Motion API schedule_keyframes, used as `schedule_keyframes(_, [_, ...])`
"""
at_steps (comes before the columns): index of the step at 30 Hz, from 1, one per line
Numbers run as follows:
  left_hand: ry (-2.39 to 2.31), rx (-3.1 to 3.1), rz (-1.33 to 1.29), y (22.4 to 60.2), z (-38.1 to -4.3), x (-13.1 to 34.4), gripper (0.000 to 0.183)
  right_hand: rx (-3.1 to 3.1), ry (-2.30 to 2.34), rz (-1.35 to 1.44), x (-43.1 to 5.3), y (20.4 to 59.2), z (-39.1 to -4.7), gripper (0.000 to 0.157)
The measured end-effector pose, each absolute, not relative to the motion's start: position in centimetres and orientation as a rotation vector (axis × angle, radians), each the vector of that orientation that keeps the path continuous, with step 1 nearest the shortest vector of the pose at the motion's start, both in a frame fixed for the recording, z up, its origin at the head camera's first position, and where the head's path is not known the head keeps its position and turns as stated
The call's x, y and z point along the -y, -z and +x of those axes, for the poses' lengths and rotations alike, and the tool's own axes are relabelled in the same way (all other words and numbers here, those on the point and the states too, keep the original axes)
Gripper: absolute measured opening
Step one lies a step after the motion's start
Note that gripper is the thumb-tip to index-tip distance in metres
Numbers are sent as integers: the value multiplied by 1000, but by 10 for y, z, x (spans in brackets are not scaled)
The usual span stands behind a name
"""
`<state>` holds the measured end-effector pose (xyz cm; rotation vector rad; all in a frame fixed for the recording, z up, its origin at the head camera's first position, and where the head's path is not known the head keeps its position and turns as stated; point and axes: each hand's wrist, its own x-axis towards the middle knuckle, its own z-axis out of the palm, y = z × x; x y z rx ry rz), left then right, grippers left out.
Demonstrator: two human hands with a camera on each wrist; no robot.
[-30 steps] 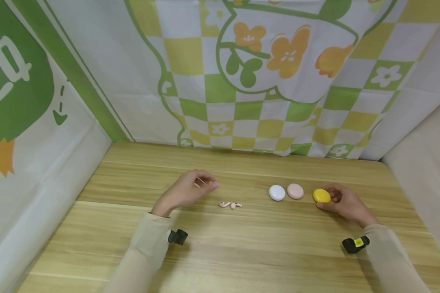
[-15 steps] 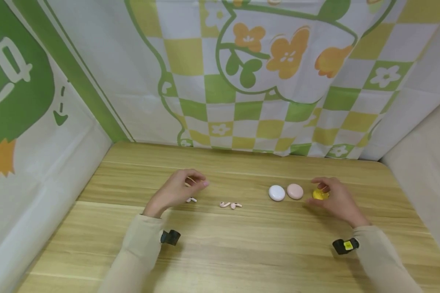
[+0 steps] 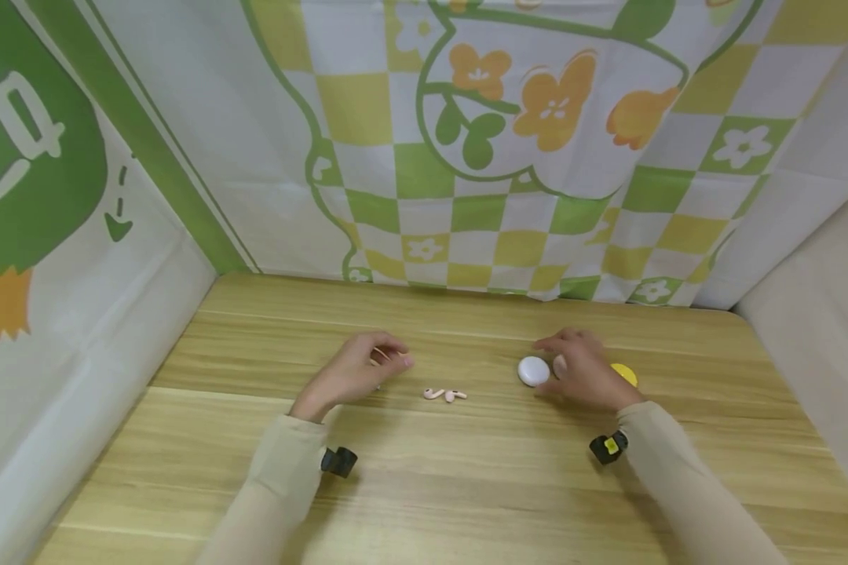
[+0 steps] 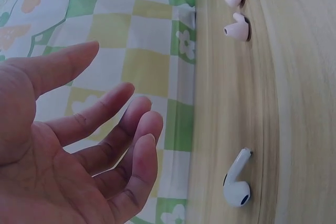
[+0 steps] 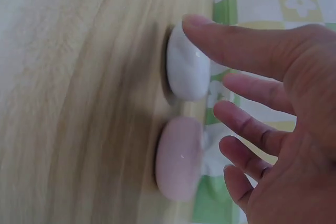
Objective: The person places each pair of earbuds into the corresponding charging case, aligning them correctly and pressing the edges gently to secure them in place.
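My right hand point(image 3: 583, 370) spreads its thumb and fingers around the white round case point(image 3: 533, 372), holding nothing. The pink round case point(image 5: 179, 158) sits beside the white one and is mostly covered by that hand in the head view. Right of the hand, the yellow round case point(image 3: 625, 374) lies on the table. My left hand point(image 3: 359, 369) hovers with loosely bent fingers and holds nothing. Below it, a white earbud point(image 4: 237, 182) lies on the wood, mostly hidden in the head view. A pair of pink earbuds point(image 3: 444, 395) lies right of the left hand.
The wooden table point(image 3: 438, 486) ends at the back against a checkered, flowered cloth point(image 3: 480, 212). A white cloth wall with green print point(image 3: 134, 314) borders the left, and a pale wall point(image 3: 820, 314) stands at the right.
My right hand has let go of the yellow case and moved left over the pink case to the white one. The left hand shifted slightly left, then back right.
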<state>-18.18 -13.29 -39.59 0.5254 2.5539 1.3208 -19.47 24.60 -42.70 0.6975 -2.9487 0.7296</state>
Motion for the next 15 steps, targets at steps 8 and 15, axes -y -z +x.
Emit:
schedule_keyframes(8, [-1308, -2523, 513, 398, -182, 130, 38, 3044, -746, 662, -240, 432, -202, 62])
schedule_keyframes(15, [-1308, -2503, 510, 400, -182, 128, 38, 3075, -818, 663, -239, 434, -208, 54])
